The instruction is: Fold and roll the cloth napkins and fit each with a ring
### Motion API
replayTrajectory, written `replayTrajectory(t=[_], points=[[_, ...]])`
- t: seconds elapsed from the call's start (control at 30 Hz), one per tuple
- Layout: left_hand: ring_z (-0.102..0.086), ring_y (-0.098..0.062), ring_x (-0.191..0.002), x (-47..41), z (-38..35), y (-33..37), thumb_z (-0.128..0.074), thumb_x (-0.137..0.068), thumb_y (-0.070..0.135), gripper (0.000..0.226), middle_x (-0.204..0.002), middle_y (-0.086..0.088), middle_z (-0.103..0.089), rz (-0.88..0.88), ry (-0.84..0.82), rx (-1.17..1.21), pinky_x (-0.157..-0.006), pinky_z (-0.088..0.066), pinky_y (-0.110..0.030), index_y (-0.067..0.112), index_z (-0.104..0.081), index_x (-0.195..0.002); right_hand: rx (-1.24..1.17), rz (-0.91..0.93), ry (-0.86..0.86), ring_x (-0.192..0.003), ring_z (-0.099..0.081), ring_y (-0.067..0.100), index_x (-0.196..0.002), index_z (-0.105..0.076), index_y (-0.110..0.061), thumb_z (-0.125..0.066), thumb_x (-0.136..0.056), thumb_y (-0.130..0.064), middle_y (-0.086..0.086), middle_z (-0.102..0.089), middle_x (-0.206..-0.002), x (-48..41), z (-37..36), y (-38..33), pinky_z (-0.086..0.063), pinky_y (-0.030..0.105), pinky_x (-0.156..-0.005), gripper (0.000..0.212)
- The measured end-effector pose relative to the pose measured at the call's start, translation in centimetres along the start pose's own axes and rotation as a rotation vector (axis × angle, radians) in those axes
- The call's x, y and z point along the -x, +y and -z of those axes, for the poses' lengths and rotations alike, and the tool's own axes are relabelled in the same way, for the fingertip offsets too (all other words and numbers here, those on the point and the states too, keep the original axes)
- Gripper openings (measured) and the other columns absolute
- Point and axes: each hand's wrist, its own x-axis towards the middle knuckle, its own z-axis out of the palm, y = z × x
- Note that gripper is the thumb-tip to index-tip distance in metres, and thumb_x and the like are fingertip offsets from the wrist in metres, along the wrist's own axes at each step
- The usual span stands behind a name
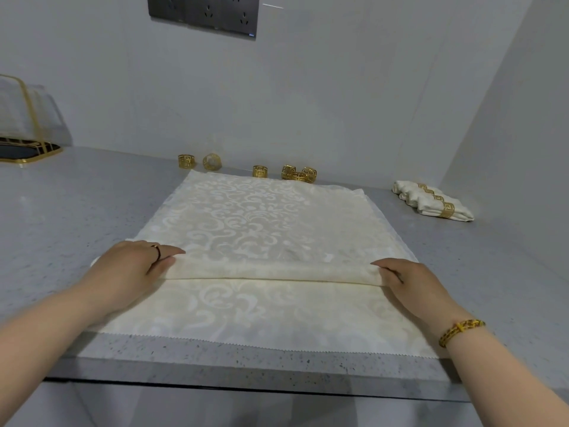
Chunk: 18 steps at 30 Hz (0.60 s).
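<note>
A cream damask napkin [261, 217] lies spread flat on the grey counter [61, 217]. A fold [271, 272] runs across it between my hands. My left hand [132, 269] pinches the fold's left end, thumb under the cloth and fingers on top. At the right end, my right hand [412, 282] pinches the fold the same way. Several gold napkin rings [260, 171] stand along the back wall beyond the napkin. Three rolled napkins [431, 201], each with a gold ring, lie side by side at the back right.
A clear, gold-trimmed holder on a dark tray [27, 131] stands at the far left of the counter. A grey socket panel [203, 13] is on the back wall. A side wall closes the right. The counter's front edge [246, 371] runs just below the napkin.
</note>
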Motion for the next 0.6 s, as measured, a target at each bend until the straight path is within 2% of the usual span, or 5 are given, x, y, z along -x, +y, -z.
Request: replayTrajectory(t=[0.17,0.3,0.4,0.47,0.6], points=[[-0.054,-0.020,-0.105,-1.4,-0.9,-0.5,-0.052,-0.090,0.019,0.027,-0.102,0.007,-0.054,0.145,-0.022,0.090,-0.079,-0.030,-0.021,0.015,-0.060,-0.116,0.143,-0.044,-0.055,-0.111,-0.049,0.023,-0.119,-0.058,-0.019,-0.038,-0.096,-0.016,0.006,-0.056,-0.121,-2.0,-1.0,-0.2,-0.033,0.024,-0.088,0.031],[-0.066,-0.026,-0.076,-1.0,-1.2,-0.7,-0.073,-0.068,-0.008,0.021,-0.082,0.000,-0.070,-0.091,0.074,0.029,-0.065,-0.039,-0.025,0.008,-0.073,-0.082,0.127,0.071,0.089,-0.100,-0.055,0.033,-0.104,-0.065,-0.003,-0.049,-0.084,0.005,0.014,-0.060,-0.107,-1.5,-1.6,-0.6,-0.039,0.032,-0.083,0.027],[-0.062,-0.004,-0.083,0.1,-0.5,-1.0,-0.065,-0.073,0.031,0.013,-0.085,0.022,-0.062,-0.128,-0.029,0.095,-0.071,-0.036,-0.011,0.027,-0.070,-0.085,0.072,0.161,0.058,-0.094,-0.059,0.030,-0.096,-0.068,-0.001,-0.053,-0.080,0.008,0.011,-0.066,-0.097,-0.3,-1.5,-0.5,-0.037,0.024,-0.076,0.023],[-0.052,0.004,-0.095,0.2,-0.3,-1.2,-0.048,-0.068,0.058,0.039,-0.093,0.030,-0.050,-0.050,-0.082,0.159,-0.079,-0.032,-0.008,0.037,-0.061,-0.099,0.055,0.190,-0.005,-0.099,-0.053,0.015,-0.110,-0.063,-0.009,-0.053,-0.087,-0.008,0.000,-0.062,-0.107,0.3,-1.1,-0.2,-0.030,0.011,-0.076,0.025],[-0.056,-0.004,-0.096,-0.9,-0.4,-1.1,-0.046,-0.080,0.055,0.033,-0.082,0.036,-0.056,-0.036,-0.066,0.156,-0.071,-0.035,-0.010,0.034,-0.063,-0.099,0.041,0.145,-0.026,-0.090,-0.046,0.004,-0.110,-0.062,-0.015,-0.054,-0.090,-0.022,-0.005,-0.062,-0.107,-0.3,-0.6,-0.3,-0.032,0.006,-0.068,0.023]])
